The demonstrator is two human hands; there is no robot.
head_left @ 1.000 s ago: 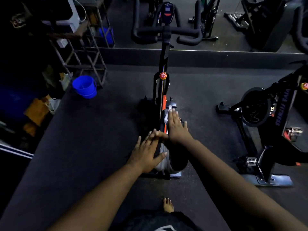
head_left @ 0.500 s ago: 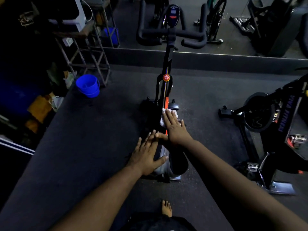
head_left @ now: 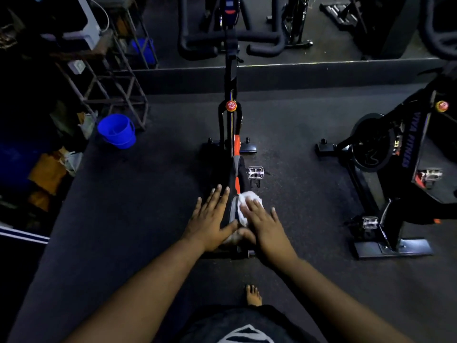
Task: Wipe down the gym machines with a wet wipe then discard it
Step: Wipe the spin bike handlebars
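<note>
A black and orange spin bike [head_left: 231,78] stands straight ahead, seen from above, its handlebars at the top. My right hand [head_left: 263,222] lies flat with straight fingers on a white wet wipe [head_left: 243,203] and presses it onto the right side of the bike's saddle. My left hand [head_left: 210,219] rests flat, fingers spread, on the saddle's left side, thumb close to my right thumb. Most of the saddle is hidden under both hands.
A second black spin bike [head_left: 398,154] stands at the right. A blue bucket [head_left: 116,131] sits on the dark floor at the left by a metal rack [head_left: 106,85] and clutter. A low ledge [head_left: 309,75] runs behind the bikes. My bare foot [head_left: 252,294] shows below.
My right hand has slid the wipe back toward me along the bike, from ahead of the left hand to level with it. The left hand has stayed on the saddle.
</note>
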